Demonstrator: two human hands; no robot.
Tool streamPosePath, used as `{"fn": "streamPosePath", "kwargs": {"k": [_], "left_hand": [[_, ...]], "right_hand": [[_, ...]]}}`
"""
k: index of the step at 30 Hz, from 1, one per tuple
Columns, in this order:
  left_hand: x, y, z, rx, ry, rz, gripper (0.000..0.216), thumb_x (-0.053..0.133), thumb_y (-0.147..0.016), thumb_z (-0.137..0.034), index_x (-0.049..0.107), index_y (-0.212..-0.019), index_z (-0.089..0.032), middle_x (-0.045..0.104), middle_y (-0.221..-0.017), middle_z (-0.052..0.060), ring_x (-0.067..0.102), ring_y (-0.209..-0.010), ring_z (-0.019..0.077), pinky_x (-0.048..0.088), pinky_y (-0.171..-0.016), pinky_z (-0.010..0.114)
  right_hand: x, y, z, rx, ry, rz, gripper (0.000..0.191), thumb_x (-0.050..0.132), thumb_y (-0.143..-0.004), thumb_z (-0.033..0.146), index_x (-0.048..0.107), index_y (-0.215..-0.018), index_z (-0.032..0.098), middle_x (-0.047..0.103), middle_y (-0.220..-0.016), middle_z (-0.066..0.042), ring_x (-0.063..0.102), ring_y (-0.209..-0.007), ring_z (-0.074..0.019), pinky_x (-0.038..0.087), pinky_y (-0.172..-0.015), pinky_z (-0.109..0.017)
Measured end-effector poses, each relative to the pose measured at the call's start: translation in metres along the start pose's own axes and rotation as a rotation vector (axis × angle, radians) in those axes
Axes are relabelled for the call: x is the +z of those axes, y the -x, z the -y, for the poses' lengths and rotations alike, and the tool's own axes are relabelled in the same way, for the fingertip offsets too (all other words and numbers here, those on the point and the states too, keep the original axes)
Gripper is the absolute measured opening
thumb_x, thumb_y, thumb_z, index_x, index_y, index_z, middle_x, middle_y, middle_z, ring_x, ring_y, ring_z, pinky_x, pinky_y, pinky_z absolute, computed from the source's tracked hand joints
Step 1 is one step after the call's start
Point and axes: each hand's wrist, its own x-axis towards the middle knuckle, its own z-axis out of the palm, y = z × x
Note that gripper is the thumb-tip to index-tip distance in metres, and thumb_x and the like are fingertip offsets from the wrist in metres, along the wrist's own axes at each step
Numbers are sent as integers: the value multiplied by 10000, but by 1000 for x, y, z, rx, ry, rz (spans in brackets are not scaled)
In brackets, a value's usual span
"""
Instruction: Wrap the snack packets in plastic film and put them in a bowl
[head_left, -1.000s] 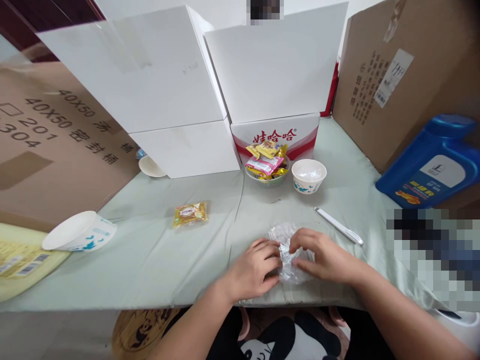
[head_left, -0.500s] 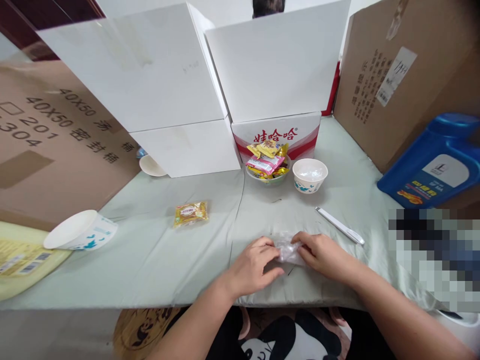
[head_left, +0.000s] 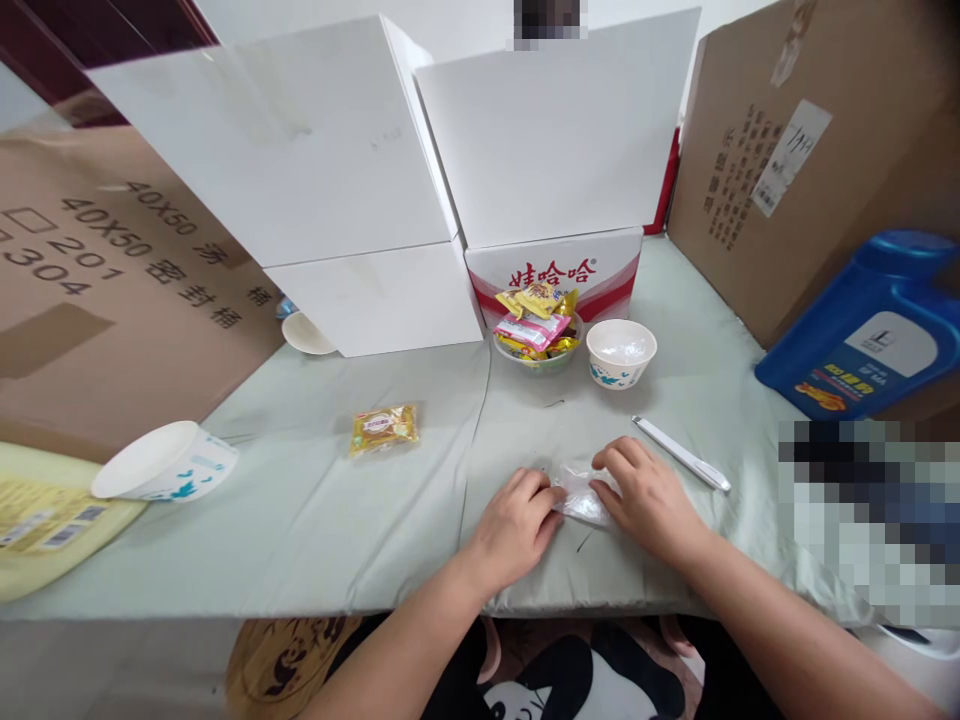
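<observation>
A crinkled piece of clear plastic film (head_left: 583,497) lies on the cloth in front of me, between my two hands. At its left edge, my left hand (head_left: 517,525) has thumb and fingers closed together on the film. My right hand (head_left: 649,495) is at the right edge, with the thumb parted from the curled fingers; the thumb tip lies at the film. To the right of that hand rests a white utility knife (head_left: 681,453). Farther left on the table is a snack in a gold wrapper (head_left: 384,429).
A bowl heaped with wrapped snacks (head_left: 534,335) stands beside a paper bowl holding clear plastic (head_left: 621,360). White boxes (head_left: 375,300) rise behind. Cartons flank both sides, with a blue bottle (head_left: 862,330) at right and a tipped paper bowl (head_left: 169,465) at left.
My right fingers have lifted and spread away from the thumb, uncovering more of the film. My left thumb has drawn in toward its fingers. The film looks flatter.
</observation>
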Motion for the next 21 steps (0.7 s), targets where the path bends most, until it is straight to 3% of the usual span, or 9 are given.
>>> {"fn": "streamPosePath", "kwargs": {"k": [2,4,8,15,18,21], "left_hand": [[-1,0,0,-7,-20,10,230,567,-866,-153,612,-1089,-188,586,-1001,82,559,-941,241,534,-823,401],[-1,0,1,-4,-31,14,228,567,-857,-140,610,-1078,-177,582,-1011,85,552,-947,241,531,-833,404],[0,0,1,14,-47,-11,208,573,-833,-106,609,-1025,-179,584,-1008,74,551,-938,229,528,-834,390],[-9,0,4,46,-84,20,139,598,-844,-143,640,-962,-203,635,-941,47,572,-909,212,519,-840,370],[-36,5,26,-95,-218,-11,248,613,-852,-212,638,-1099,-230,637,-1133,82,559,-1089,268,464,-954,463],[-69,17,64,-479,-496,-185,453,613,-850,-280,562,-1293,-199,447,-1433,172,298,-1365,436,315,-1039,645]], "right_hand": [[2,0,2,-171,-35,9,181,469,-939,189,638,-1003,186,636,-1028,-100,580,-966,-232,466,-822,-338],[8,0,4,-240,1,52,229,485,-934,186,630,-1111,190,635,-1090,-104,566,-977,-240,475,-820,-359],[22,1,7,-201,164,73,343,533,-919,229,579,-1256,182,604,-1224,-121,546,-1028,-278,471,-825,-407],[21,2,10,-192,225,91,381,567,-905,255,566,-1281,191,599,-1263,-105,546,-1030,-284,461,-814,-405],[22,2,8,-195,200,84,380,575,-896,254,576,-1271,190,605,-1250,-105,543,-1032,-281,459,-822,-406],[25,2,5,-204,183,66,379,578,-889,248,587,-1261,180,611,-1234,-112,540,-1028,-284,459,-828,-411]]}}
